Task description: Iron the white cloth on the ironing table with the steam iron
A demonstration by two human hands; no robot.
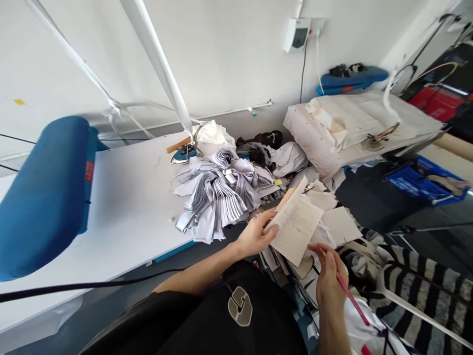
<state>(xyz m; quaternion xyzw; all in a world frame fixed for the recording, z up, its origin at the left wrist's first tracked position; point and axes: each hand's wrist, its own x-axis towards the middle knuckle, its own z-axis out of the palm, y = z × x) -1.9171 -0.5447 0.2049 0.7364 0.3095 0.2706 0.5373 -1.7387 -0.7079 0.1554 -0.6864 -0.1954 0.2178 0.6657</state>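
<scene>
My left hand (254,235) is closed on the edge of a lined paper notebook (295,224), thumb on top, holding it up over a heap of paper and card pieces (334,222). My right hand (328,281) is closed around a red pen (353,300) just below the notebook's lower corner. A pile of folded grey and white fabric pieces (218,192) lies to the left of the notebook on the white ironing table (129,207).
An iron (185,152) with a wooden handle sits behind the fabric pile. A blue padded press arm (44,197) stands at left. A second padded table (362,125) is at right, a blue crate (424,182) beside it, striped cloth (410,281) at lower right.
</scene>
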